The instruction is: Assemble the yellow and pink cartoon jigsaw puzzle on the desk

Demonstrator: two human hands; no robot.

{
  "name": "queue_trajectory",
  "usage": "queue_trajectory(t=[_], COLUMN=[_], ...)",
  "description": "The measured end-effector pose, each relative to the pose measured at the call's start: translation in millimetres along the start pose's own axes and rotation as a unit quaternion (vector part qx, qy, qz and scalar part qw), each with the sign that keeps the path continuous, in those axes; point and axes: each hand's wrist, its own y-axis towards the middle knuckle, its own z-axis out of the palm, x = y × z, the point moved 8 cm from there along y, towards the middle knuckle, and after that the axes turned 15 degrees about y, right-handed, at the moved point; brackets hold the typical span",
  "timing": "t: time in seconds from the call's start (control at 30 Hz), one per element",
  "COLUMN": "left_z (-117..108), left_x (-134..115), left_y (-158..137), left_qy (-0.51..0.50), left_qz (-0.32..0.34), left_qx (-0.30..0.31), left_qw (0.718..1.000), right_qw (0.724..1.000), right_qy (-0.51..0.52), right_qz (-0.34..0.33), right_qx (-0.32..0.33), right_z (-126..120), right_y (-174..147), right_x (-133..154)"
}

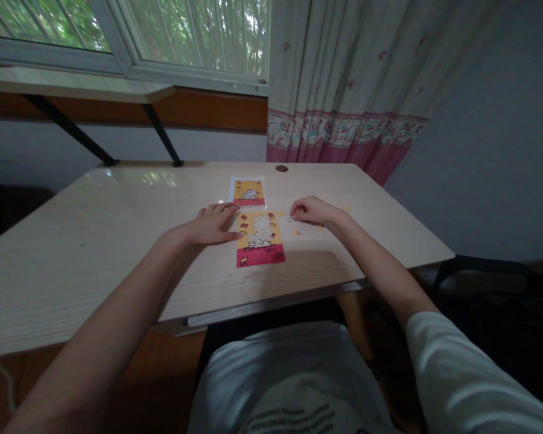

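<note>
A partly assembled jigsaw puzzle (261, 254), yellow above and red below, lies on the table with a gap in its upper middle. My left hand (217, 224) rests at its left edge, fingers stretched out and apart. To the puzzle's right, my right hand (310, 211) pinches a small white jigsaw piece (290, 219) close to the tabletop. A loose yellow piece (297, 232) lies just below that hand, and several more are scattered near the right wrist. Behind the puzzle is a picture card (248, 191) showing a white animal on yellow and red.
The pale wooden table (117, 253) has a round cable hole (282, 169) near its back edge. A raised shelf (81, 84) on black struts stands at the back left. A curtain (339, 90) hangs behind the table, beside the window (194, 36). A dark chair (493, 271) is at the right.
</note>
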Motion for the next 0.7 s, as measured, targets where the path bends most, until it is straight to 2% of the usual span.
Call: queue_trajectory(t=[0.23, 0.5, 0.7], left_z=[-0.1, 0.1, -0.1], left_x=[-1.4, -1.3, -1.6], left_y=[-1.2, -1.7, -1.9], left_qy=[0.001, -0.006, -0.004], left_qz=[-0.006, -0.009, -0.011], left_qx=[0.015, 0.011, 0.014], left_qw=[1.0, 1.0, 1.0], right_qw=[0.983, 0.979, 0.982], right_qy=[-0.088, -0.102, -0.092], right_qz=[-0.04, 0.009, 0.038], right_qx=[0.157, 0.177, 0.161], right_z=[24.2, 30.9, 28.5], right_y=[-14.4, -14.4, -14.4], right_x=[14.6, 7.3, 6.0])
